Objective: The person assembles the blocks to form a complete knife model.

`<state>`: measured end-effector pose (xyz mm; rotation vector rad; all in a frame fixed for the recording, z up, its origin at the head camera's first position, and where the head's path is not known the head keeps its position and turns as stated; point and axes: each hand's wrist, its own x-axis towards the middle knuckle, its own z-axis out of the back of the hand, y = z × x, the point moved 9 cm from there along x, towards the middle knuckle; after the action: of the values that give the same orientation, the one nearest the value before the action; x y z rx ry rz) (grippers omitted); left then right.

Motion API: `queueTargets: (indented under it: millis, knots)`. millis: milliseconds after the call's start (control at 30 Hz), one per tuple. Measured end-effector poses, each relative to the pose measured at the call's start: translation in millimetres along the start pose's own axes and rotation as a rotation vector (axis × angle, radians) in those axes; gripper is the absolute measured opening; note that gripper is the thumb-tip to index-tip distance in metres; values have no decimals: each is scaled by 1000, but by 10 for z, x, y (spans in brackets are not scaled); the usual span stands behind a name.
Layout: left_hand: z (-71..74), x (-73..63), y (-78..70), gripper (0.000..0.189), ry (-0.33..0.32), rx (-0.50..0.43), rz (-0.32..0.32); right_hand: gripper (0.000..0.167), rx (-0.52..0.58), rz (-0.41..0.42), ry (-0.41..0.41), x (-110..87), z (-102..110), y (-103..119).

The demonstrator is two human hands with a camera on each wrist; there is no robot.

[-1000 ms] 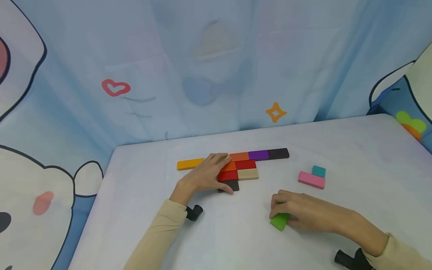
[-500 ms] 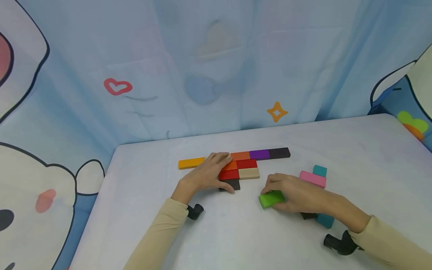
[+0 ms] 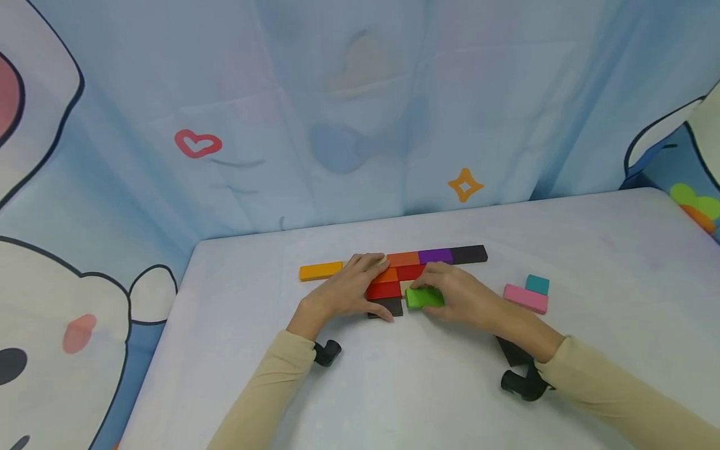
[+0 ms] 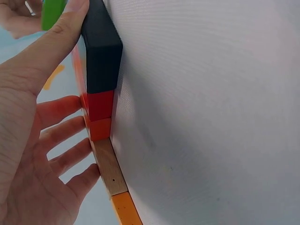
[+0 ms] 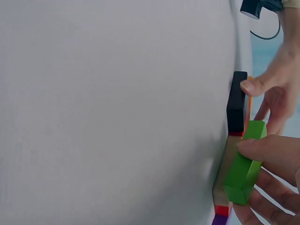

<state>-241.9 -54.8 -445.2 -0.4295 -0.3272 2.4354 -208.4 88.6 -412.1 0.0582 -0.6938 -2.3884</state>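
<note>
My right hand (image 3: 467, 300) pinches a green block (image 3: 423, 298) between thumb and fingers. In the right wrist view the green block (image 5: 246, 168) overlaps a beige block (image 5: 226, 171) beside the dark one. My left hand (image 3: 343, 290) rests over a flat stepped layout of blocks, its thumb on a dark block (image 3: 396, 304) at the near end. Its other fingers touch the layout farther back, by the orange block (image 3: 388, 275) and red block (image 3: 385, 290). The far row shows a yellow block (image 3: 320, 271), a purple block (image 3: 435, 255) and a black block (image 3: 469, 254); my left hand hides part of it.
A pink block (image 3: 525, 299) and a teal block (image 3: 537, 284) lie together on the right of the white-covered table (image 3: 253, 369). Another dark block (image 3: 513, 351) shows partly beneath my right forearm. A printed blue curtain (image 3: 349, 187) hangs behind the table's far edge.
My right hand has carried the green block leftward and away from me, from the table's near right to the layout. The left hand has stayed in place on the blocks.
</note>
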Motion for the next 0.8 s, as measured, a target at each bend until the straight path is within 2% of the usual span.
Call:
queueTargets:
  millis: [500,800]
  knots:
    - [10,-8,-8,109,-13,-7,-2,33,-97,67,-6,-5,-132,132]
    - [4,-1,-5,109,-15,-6,0,34,-147,104,-67,-25,-128,159]
